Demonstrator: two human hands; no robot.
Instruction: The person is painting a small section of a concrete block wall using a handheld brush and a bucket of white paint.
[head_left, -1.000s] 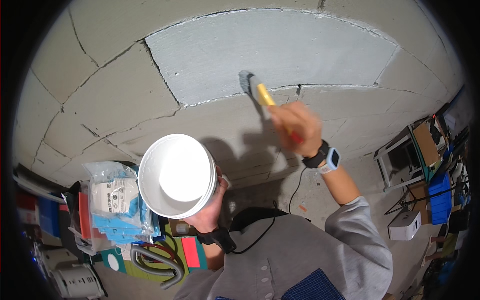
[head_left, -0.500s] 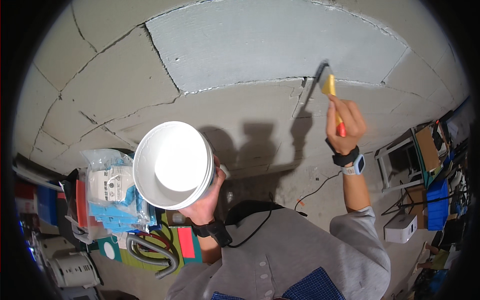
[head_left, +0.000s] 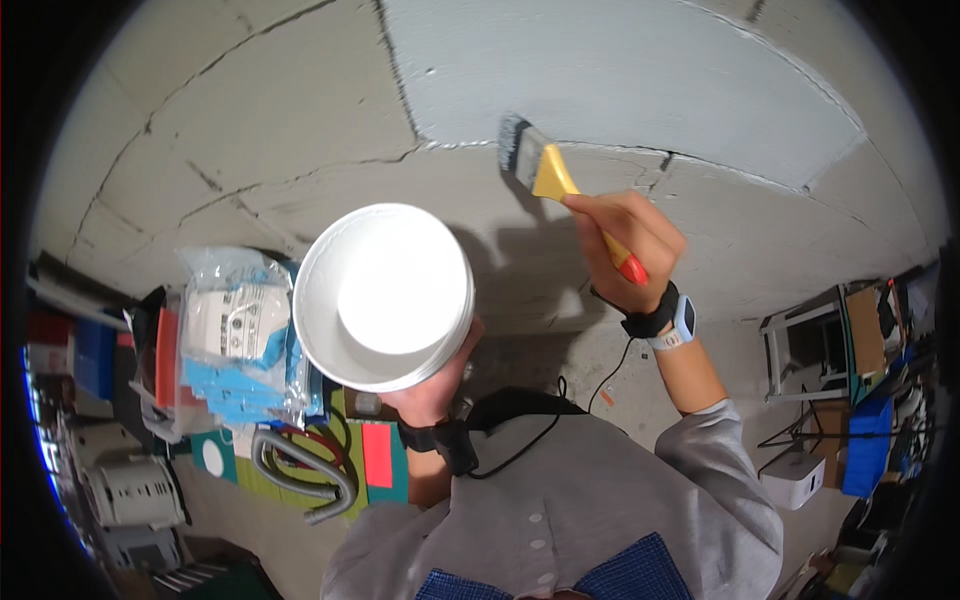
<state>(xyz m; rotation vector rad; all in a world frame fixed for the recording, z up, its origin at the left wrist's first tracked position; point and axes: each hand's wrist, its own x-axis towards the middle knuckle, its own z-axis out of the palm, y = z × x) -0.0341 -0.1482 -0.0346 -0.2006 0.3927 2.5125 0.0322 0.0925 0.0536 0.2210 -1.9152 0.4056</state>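
Observation:
My right hand [head_left: 630, 240] is closed round the handle of a flat paintbrush [head_left: 552, 172] with a yellow and red grip. Its bristles, pale at the tip and a little blurred, lie over the lower edge of a light grey-blue painted block [head_left: 610, 70] in the wall. Whether they press on the surface I cannot tell. My left hand [head_left: 432, 388] grips a white plastic bucket [head_left: 455, 300] from below and its right side. The bucket's mouth is tilted toward me, with a bright white inside; most of the left fingers are hidden behind it.
Unpainted grey blocks [head_left: 290, 110] with cracked joints surround the painted one. Left of the bucket sit plastic-wrapped packets [head_left: 235, 320], above a grey hose [head_left: 335, 495] on a green surface. At the right stand a white box [head_left: 793, 480], a blue bin [head_left: 868, 445] and a metal frame [head_left: 800, 350].
My right hand has swept the paintbrush leftward along the painted block's lower edge, and the brush now slants up to the left. The bucket sits slightly higher and farther right in view.

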